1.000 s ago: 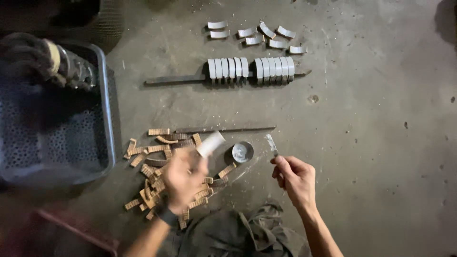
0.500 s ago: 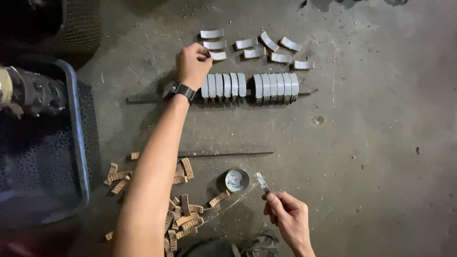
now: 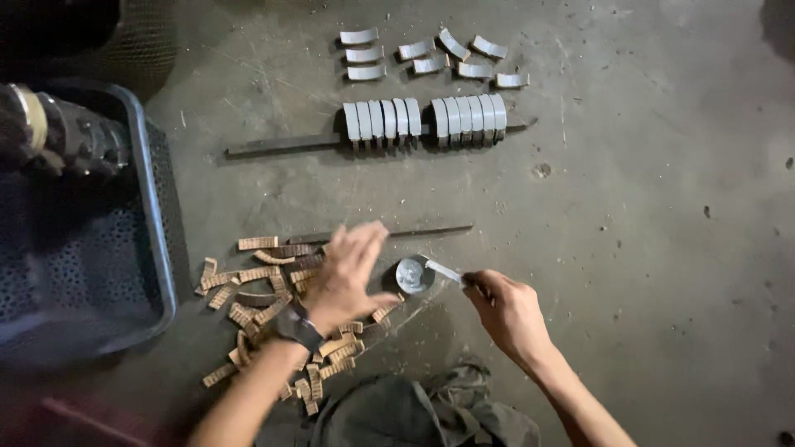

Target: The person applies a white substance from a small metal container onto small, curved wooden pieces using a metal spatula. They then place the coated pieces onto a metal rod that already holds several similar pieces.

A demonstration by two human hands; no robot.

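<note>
Keep your right hand [image 3: 507,308] pinched on the small blade [image 3: 445,271] at the tin [image 3: 413,275] while your open, empty left hand [image 3: 346,273] takes one brown piece [image 3: 258,243] cleanly.

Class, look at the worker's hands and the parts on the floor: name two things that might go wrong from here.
1. The left hand sweeps over the loose tan pieces and might scatter them.
2. The right hand holds a thin tool at the small round tin, which could tip.
</note>
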